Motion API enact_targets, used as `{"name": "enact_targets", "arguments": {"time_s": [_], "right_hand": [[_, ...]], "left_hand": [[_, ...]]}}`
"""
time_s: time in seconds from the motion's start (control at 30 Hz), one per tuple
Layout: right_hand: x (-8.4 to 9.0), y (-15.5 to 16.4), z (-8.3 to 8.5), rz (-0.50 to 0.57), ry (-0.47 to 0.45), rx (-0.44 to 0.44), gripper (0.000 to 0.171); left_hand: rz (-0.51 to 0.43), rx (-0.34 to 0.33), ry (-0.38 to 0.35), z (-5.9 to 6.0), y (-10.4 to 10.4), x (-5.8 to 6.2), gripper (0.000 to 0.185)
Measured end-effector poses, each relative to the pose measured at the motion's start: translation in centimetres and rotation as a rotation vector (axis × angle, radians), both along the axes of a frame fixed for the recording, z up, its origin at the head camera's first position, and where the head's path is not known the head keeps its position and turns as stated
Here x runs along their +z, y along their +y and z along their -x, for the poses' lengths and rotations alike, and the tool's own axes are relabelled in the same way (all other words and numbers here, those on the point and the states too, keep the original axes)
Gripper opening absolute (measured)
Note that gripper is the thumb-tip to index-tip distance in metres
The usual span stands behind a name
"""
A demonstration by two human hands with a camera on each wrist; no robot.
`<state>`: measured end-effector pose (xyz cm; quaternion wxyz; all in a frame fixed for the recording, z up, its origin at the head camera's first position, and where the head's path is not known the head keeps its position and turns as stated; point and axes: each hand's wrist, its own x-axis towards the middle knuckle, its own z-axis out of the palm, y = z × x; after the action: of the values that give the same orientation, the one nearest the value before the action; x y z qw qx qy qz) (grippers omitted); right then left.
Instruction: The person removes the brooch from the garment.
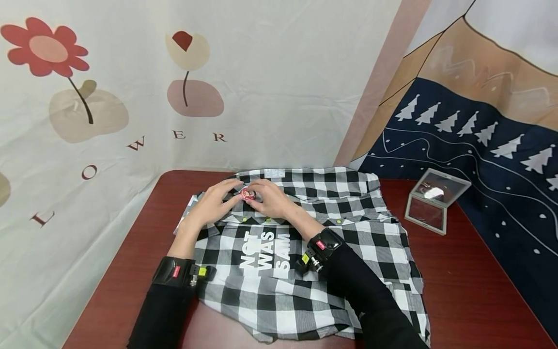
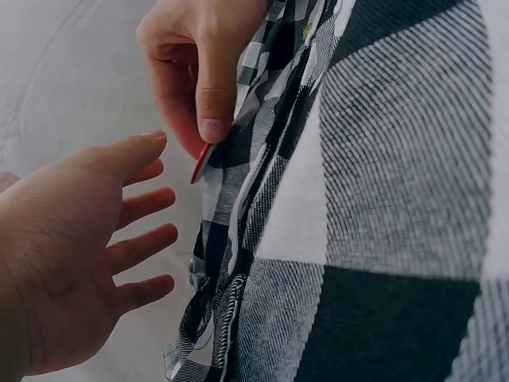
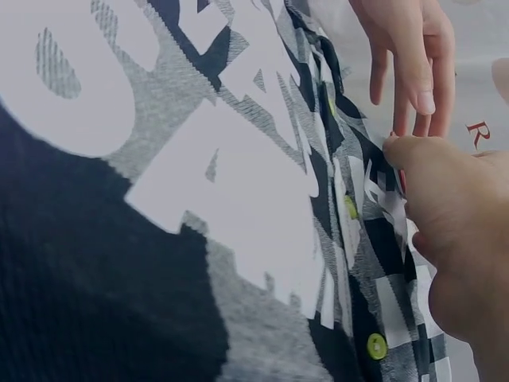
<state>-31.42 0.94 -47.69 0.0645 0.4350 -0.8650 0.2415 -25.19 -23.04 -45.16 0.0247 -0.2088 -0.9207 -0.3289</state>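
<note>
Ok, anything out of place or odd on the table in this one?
One thing: a small red round badge sits against the checked shirt near its collar, pinched by the right hand; the left hand rests open beside it. Otherwise nothing is spilled or damaged.

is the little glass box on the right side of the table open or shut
Open. The glass box has its lid raised and tilted back, standing on the table beside the checked shirt.

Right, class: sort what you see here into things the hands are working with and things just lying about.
In use:
black-and-white checked cotton shirt
small round red badge
left hand
right hand

Lying about:
clear square plastic box
dark red wooden table
flower-printed cloth backdrop
</note>
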Motion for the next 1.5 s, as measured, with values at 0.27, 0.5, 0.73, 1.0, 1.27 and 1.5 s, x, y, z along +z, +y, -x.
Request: {"name": "enact_targets", "arguments": {"time_s": [0.27, 0.5, 0.73, 1.0, 1.27, 1.5], "right_hand": [[0.7, 0.1, 0.1, 0.08, -0.027, -0.002, 0.033], [1.0, 0.3, -0.1, 0.176, -0.164, -0.036, 0.034], [1.2, 0.5, -0.1, 0.236, -0.276, -0.093, 0.032], [1.6, 0.7, -0.1, 0.289, -0.416, -0.107, 0.03], [1.4, 0.8, 0.1, 0.307, -0.446, -0.102, 0.026], [1.3, 0.7, 0.2, 0.297, -0.433, -0.094, 0.028]], "left_hand": [[-0.086, -0.014, 0.158, 1.0, -0.5, -2.1, 0.057], [-0.072, 0.001, 0.195, 0.4, 0.5, -0.7, 0.041], [-0.071, 0.007, 0.284, 0.4, 1.3, -0.7, 0.036], [-0.113, 0.02, 0.349, 0.4, 2.0, -0.8, 0.025], [-0.121, 0.034, 0.343, 0.3, 2.3, -0.8, 0.017], [-0.141, 0.042, 0.331, 0.4, 2.3, -0.9, 0.015]]}}
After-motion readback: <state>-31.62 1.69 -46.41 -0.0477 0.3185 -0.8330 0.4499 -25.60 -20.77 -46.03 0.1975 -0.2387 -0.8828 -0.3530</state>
